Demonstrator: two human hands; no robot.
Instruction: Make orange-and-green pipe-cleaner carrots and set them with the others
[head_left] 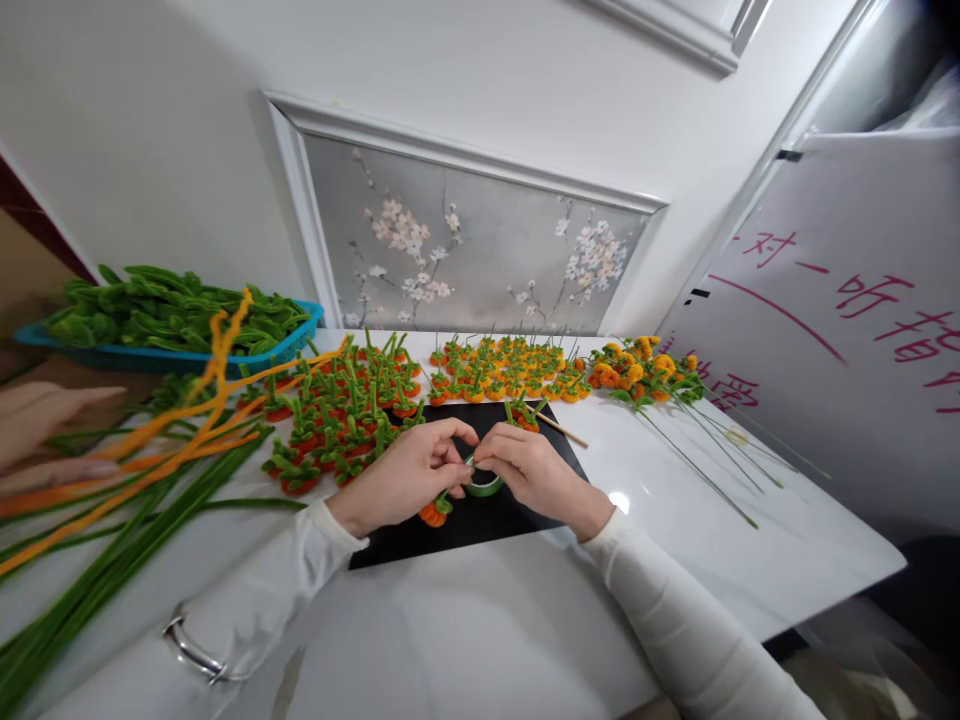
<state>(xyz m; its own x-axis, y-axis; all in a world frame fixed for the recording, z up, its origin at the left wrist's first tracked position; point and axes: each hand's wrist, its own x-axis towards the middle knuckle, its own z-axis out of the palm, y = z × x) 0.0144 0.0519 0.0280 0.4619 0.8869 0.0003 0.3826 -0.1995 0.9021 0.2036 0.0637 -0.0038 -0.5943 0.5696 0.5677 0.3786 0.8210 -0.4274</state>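
Over a black mat (420, 541), my left hand (409, 470) and my right hand (525, 465) meet with pinched fingertips. A small orange pumpkin of fuzzy pipe cleaner (433, 514) with a green top hangs below my left hand, which is closed on it; its stem is hidden by the fingers. Between and below the hands is a roll of green tape (485, 488). My right fingers pinch close above it, seemingly on the tape's end. Another orange pumpkin with green stems (525, 415) stands at the mat's back edge, beside a thin wooden stick (562, 428).
Rows of orange and yellow pumpkins (502, 368) stand behind. A blue basket (289, 345) holds green fuzzy pieces. At right lie yellow-orange flowers (637, 370) on long stems. Another person's hand (45, 440) is at left, near orange pipe cleaners (217, 390) and green ones (142, 540).
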